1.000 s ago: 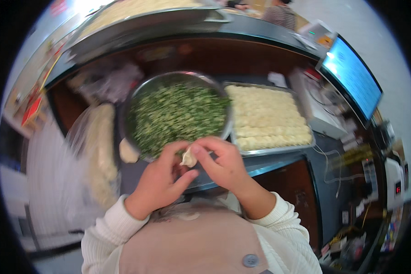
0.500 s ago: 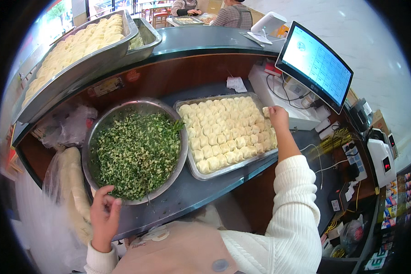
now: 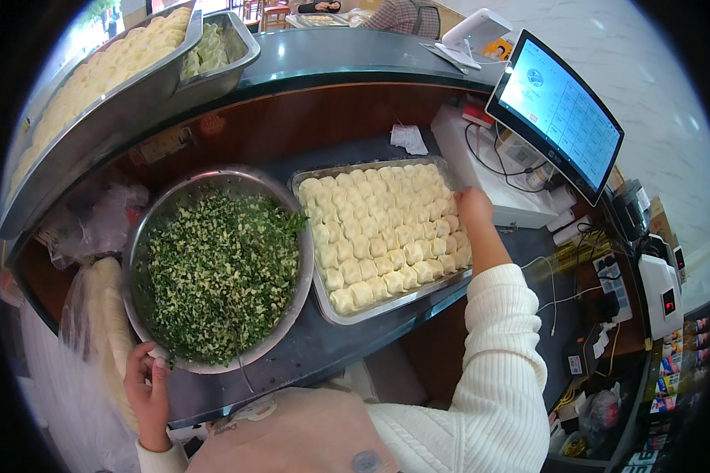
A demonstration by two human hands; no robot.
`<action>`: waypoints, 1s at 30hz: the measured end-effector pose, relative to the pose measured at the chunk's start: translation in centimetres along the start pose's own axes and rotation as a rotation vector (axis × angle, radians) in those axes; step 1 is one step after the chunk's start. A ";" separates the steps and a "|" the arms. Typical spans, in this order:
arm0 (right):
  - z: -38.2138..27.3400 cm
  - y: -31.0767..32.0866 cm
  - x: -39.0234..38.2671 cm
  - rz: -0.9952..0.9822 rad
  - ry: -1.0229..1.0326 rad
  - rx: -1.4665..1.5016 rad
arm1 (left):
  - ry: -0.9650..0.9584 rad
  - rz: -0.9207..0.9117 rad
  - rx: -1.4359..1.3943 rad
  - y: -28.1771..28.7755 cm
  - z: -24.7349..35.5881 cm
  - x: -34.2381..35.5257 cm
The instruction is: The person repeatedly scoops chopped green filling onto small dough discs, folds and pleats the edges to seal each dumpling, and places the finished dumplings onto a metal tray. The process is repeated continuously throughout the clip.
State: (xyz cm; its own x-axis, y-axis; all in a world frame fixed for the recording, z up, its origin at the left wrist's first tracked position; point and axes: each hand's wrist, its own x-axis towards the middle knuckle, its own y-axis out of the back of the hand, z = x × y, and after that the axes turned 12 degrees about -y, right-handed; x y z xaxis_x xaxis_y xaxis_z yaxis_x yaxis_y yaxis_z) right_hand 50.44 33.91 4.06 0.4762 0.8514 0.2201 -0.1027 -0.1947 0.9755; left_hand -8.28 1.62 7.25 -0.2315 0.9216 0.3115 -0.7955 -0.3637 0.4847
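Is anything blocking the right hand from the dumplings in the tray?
No, nothing visible is in the way. The right hand is at the right edge of the tray, fingers beside the dumplings.

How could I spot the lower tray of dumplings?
Find the big steel bowl of chopped green filling. Right of it lies a rectangular metal tray of dumplings. Unlike the two trays on the raised ledge, it has the right hand at its edge.
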 end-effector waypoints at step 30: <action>-13.8 12.9 -33.5 -0.348 1.226 0.694 | -0.164 0.073 0.566 -1.7 -9.7 -1.1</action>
State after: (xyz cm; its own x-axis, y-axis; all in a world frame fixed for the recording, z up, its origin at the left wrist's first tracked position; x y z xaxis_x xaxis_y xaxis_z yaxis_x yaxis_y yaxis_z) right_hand 21.14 9.57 9.39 -0.6801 0.7080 0.1903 0.4647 0.2155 0.8588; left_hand -12.15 2.55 -1.83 -0.1493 0.8748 0.4608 -0.3479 -0.4827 0.8037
